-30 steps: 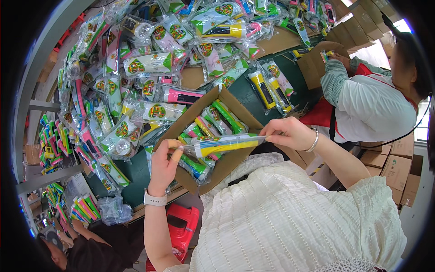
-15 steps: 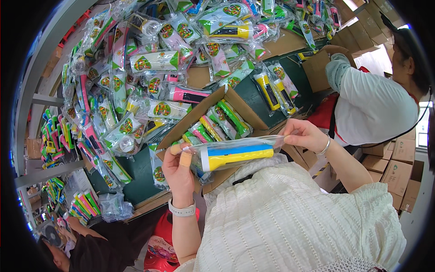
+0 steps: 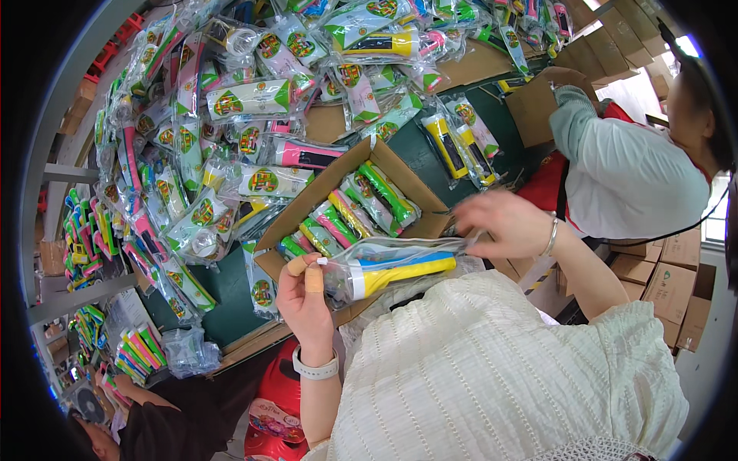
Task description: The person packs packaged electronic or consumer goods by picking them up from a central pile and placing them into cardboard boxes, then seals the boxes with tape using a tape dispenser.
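Note:
My left hand (image 3: 307, 303), with tan bandages on its fingers, pinches the white zip slider at the left end of a clear zip bag (image 3: 367, 252). Inside the bag lies a yellow and blue tube-shaped thing (image 3: 411, 274) with a white end. At the bag's right end is my right hand (image 3: 503, 221), blurred by motion; whether its fingers grip the plastic cannot be made out. Just beyond the bag, an open cardboard box (image 3: 288, 220) holds several bagged tubes (image 3: 352, 215) in green, pink and yellow.
A large heap of bagged tubes (image 3: 261, 100) covers much of the green table (image 3: 231, 300). Two yellow bagged tubes (image 3: 446, 146) lie right of the box. A co-worker (image 3: 638, 169) reaches into another carton (image 3: 530, 111) at right; another person (image 3: 161, 422) sits lower left. Cartons (image 3: 669, 292) are stacked at right.
My right hand has turned and its fingers have shifted at the bag's right end. The bag's top edge has slackened and bowed. My left hand keeps its pinch on the left end.

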The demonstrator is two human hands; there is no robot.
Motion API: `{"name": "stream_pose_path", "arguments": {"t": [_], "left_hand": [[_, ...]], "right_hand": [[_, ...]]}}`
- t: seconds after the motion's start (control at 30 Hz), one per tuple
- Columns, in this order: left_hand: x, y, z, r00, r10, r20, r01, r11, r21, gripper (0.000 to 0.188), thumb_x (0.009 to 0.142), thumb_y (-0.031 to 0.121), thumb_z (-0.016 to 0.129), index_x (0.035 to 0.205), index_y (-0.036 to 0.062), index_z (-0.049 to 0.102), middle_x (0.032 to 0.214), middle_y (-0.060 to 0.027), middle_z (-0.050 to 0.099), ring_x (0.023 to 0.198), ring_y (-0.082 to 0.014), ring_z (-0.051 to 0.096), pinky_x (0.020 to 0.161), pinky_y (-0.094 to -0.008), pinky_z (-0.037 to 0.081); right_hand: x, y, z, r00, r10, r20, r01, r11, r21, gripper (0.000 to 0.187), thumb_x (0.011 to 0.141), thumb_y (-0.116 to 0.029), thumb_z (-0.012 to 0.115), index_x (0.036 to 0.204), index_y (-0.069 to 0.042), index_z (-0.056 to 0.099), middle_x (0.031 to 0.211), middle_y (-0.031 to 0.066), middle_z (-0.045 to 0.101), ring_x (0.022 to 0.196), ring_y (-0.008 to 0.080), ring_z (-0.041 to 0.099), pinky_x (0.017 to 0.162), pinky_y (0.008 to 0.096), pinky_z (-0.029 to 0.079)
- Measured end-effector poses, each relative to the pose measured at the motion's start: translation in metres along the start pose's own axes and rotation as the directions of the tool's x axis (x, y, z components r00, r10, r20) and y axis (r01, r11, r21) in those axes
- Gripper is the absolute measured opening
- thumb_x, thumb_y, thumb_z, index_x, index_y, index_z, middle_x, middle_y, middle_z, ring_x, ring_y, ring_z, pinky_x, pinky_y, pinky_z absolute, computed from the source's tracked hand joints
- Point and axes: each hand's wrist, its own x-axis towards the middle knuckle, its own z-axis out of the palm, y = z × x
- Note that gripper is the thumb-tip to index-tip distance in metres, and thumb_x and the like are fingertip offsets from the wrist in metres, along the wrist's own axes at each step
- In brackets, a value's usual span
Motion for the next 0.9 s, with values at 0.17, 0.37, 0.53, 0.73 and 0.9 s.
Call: {"name": "stream_pose_path", "arguments": {"t": [0.17,0.37,0.53,0.73,0.9], "left_hand": [[-0.005,-0.007,0.009,0.983,0.183,-0.023,-0.178,0.973,0.145,0.008,0.088,0.0,0.053,0.096,0.001,0.053,0.092,-0.0042,0.056,0.08,-0.011,0.056,0.075,-0.0238,0.046],[-0.008,-0.012,0.007,0.955,0.286,-0.081,-0.262,0.939,0.223,0.011,0.088,-0.003,0.051,0.097,0.0014,0.048,0.095,-0.0043,0.048,0.083,-0.0112,0.053,0.074,-0.0249,0.047],[-0.01,-0.018,0.006,0.94,0.324,-0.111,-0.299,0.934,0.195,0.005,0.09,0.001,0.049,0.095,0.0029,0.047,0.093,-0.0047,0.05,0.082,-0.0115,0.053,0.073,-0.0254,0.048],[0.001,-0.013,-0.008,0.906,0.274,-0.322,-0.224,0.957,0.185,0.006,0.093,0.01,0.047,0.095,0.0048,0.045,0.085,-0.0061,0.054,0.075,-0.0106,0.054,0.069,-0.0229,0.046],[0.007,-0.018,-0.021,0.916,0.236,-0.324,-0.193,0.968,0.159,0.012,0.094,0.014,0.048,0.101,0.0035,0.049,0.086,-0.0034,0.055,0.075,-0.0083,0.053,0.068,-0.0217,0.044]], "right_hand": [[0.085,-0.064,0.002,0.895,-0.154,-0.418,0.204,0.976,0.076,0.034,0.077,-0.028,0.067,0.104,-0.009,0.059,0.095,0.0069,0.061,0.091,0.0253,0.058,0.08,0.0363,0.045],[0.121,-0.101,0.041,0.851,-0.194,-0.489,0.247,0.968,0.045,0.018,0.075,-0.023,0.066,0.086,-0.011,0.057,0.081,0.0019,0.057,0.079,0.0194,0.058,0.074,0.0331,0.045],[0.114,-0.093,0.037,0.827,-0.244,-0.506,0.301,0.953,0.032,0.015,0.075,-0.02,0.065,0.081,-0.011,0.056,0.079,0.0014,0.056,0.073,0.0192,0.058,0.072,0.0318,0.045],[0.081,-0.059,0.033,0.933,-0.063,-0.354,0.131,0.977,0.171,0.01,0.08,-0.017,0.061,0.083,-0.009,0.058,0.075,0.006,0.056,0.071,0.0264,0.058,0.063,0.0361,0.047],[0.062,-0.04,0.034,0.94,-0.005,-0.342,0.093,0.966,0.24,0.01,0.082,-0.019,0.059,0.081,-0.009,0.057,0.075,0.0056,0.057,0.073,0.0253,0.059,0.063,0.0364,0.047]]}}
